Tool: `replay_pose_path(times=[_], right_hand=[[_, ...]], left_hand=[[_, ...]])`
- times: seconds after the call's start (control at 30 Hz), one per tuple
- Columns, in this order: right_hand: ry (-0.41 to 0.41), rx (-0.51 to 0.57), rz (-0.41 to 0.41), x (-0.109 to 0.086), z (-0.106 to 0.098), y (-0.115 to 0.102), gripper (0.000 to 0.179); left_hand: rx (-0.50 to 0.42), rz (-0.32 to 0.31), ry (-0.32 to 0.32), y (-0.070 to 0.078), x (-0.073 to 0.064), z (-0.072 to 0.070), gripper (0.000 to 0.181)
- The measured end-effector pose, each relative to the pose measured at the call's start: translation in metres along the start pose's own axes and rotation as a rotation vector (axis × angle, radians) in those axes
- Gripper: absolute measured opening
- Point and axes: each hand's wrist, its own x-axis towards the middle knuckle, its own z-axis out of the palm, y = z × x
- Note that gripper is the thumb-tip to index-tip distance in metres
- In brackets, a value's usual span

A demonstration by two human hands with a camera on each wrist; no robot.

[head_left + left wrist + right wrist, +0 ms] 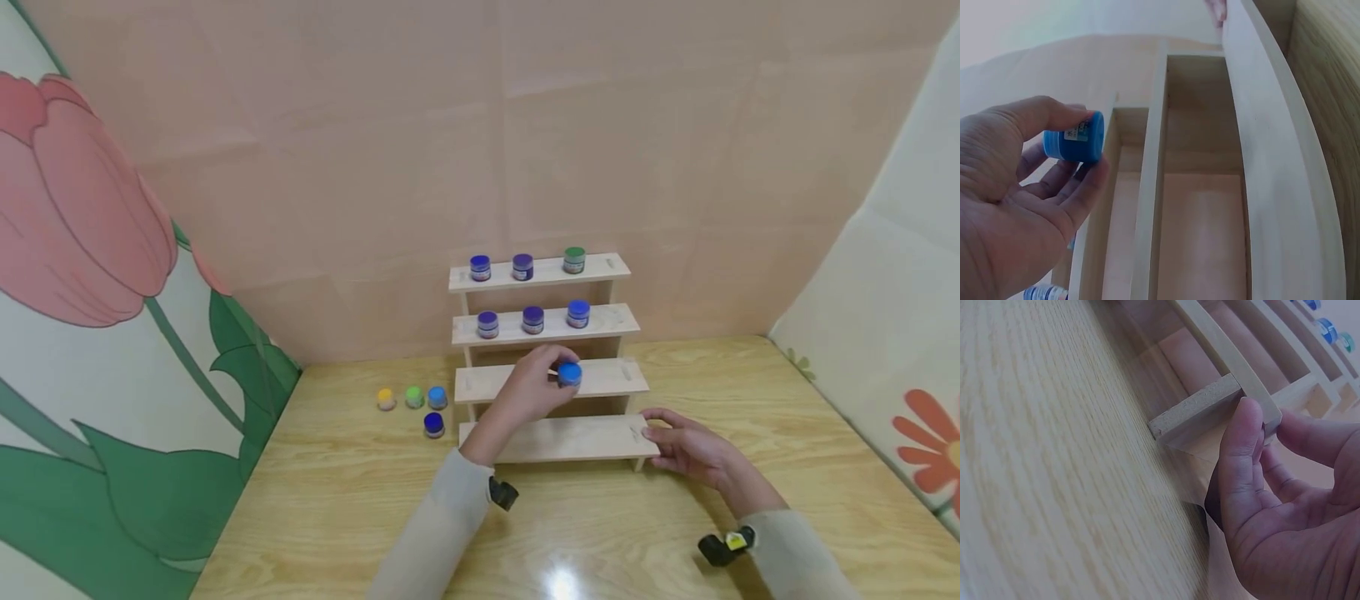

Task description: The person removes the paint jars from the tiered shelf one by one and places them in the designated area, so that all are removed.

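My left hand (534, 385) pinches a small blue paint jar (1075, 137) between thumb and fingers. In the head view this jar overlaps the third tier (611, 377) of a pale wooden stepped shelf (555, 442). At the right end of the lowest tier, my right hand (693, 450) grips the board's corner, thumb on one face and fingers on the other, as the right wrist view shows. On the top tier stand a blue jar (480, 268), a purple jar (522, 267) and a green jar (574, 261). The second tier carries two purple jars (533, 321) and a blue one (578, 314).
Left of the shelf, on the wood-grain table (337, 500), sit a yellow-lidded jar (386, 399), a green-lidded jar (414, 397), a light blue jar (437, 397) and a dark blue jar (433, 425). Behind the shelf hangs a beige cloth backdrop (375, 208).
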Motion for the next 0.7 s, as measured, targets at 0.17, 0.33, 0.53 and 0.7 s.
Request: replay_pose_path(times=[0.17,0.33,0.53,0.7], right_hand=[[-0.003,-0.003,0.002,0.000,0.000,-0.001,0.024],[0.005,-0.006,0.008,0.000,0.001,-0.001,0.024],[0.001,-0.015,0.005,0.000,0.000,-0.001,0.025],[0.010,-0.037,0.017,0.002,-0.003,0.001,0.024]], left_hand=[[-0.007,0.021,0.005,-0.005,-0.012,-0.009,0.035],[-0.020,0.024,0.023,-0.012,-0.022,-0.017,0.036],[-0.056,-0.022,0.065,-0.019,-0.032,-0.028,0.040],[-0.069,-0.026,0.108,-0.026,-0.038,-0.038,0.038]])
